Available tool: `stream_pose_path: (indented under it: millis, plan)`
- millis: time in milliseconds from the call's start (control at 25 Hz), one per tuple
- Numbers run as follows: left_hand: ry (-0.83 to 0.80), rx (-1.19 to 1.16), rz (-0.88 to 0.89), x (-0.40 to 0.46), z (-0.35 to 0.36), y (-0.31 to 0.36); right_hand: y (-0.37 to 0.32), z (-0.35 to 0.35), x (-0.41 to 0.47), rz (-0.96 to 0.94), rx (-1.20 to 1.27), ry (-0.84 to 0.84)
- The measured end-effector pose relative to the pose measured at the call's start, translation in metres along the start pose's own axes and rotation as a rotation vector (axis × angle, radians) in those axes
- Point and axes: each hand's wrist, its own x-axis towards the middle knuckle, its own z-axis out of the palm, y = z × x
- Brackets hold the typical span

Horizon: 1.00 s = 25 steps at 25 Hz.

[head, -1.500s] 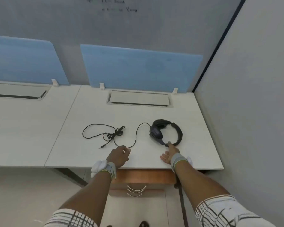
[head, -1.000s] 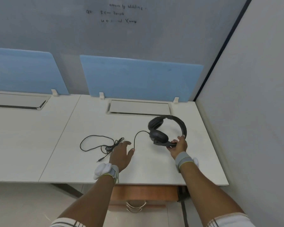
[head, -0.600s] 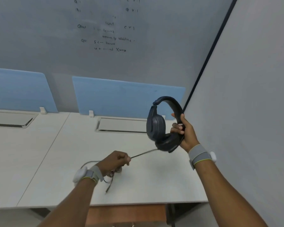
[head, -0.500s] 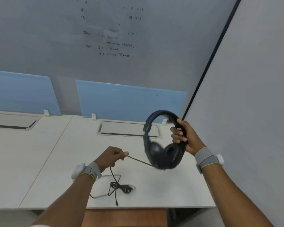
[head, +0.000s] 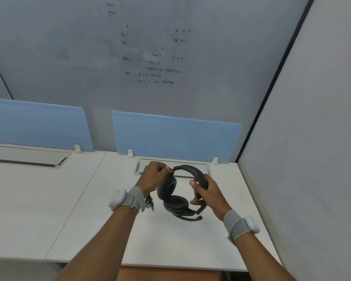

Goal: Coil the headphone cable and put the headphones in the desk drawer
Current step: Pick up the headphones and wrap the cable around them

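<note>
The black headphones (head: 173, 196) hang in the air above the white desk (head: 49, 209), held between both hands. My right hand (head: 206, 194) grips the right side of the headband. My left hand (head: 153, 178) is closed at the left end of the headband, near the upper ear cup. A blurred bit of the black cable (head: 149, 202) dangles below my left wrist; the rest of the cable is hidden. The top of the brown wooden drawer unit (head: 166, 273) shows under the desk's front edge.
Blue divider panels (head: 176, 136) stand along the back of the desk, with a closed cable hatch (head: 172, 167) behind my hands. A grey partition wall (head: 304, 159) borders the desk on the right. A whiteboard wall with handwriting rises behind.
My left hand has moved up from the stretched cable to the left end of the headband. The cable has left the desk. The headphones have turned, with both ear cups now hanging toward me.
</note>
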Motion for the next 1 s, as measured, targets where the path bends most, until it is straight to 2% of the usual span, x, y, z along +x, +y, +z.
stream_pose_path:
  millis: [120, 200, 320, 400, 560, 720, 840, 920, 1000]
  plan:
    - [0.043, -0.021, 0.061, -0.002, -0.005, 0.019, -0.019, 0.026, 0.001, -0.216, -0.165, 0.114]
    - [0.085, -0.038, 0.093, -0.001, -0.013, 0.034, -0.031, 0.036, 0.001, -0.348, -0.185, 0.192]
    - [0.213, -0.186, 0.020, 0.003, -0.036, 0.053, -0.035, 0.038, -0.003, -0.522, -0.175, 0.277]
    - [0.221, -0.197, -0.015, 0.007, -0.050, 0.057, -0.032, 0.039, -0.008, -0.587, -0.183, 0.262]
    - [0.122, -0.078, 0.000, 0.012, -0.060, 0.063, -0.034, 0.051, -0.015, -0.639, -0.273, 0.068]
    - [0.088, -0.073, -0.015, 0.008, -0.072, 0.064, -0.030, 0.052, -0.015, -0.670, -0.261, 0.078]
    - [-0.113, 0.269, 0.164, -0.002, -0.062, 0.071, -0.039, 0.056, -0.006, -0.641, -0.311, 0.218]
    - [-0.034, 0.361, 0.275, -0.012, -0.052, 0.076, -0.049, 0.063, -0.001, -0.634, -0.322, 0.340]
    - [0.079, 0.263, 0.345, -0.025, -0.047, 0.074, -0.057, 0.068, 0.003, -0.586, -0.254, 0.460]
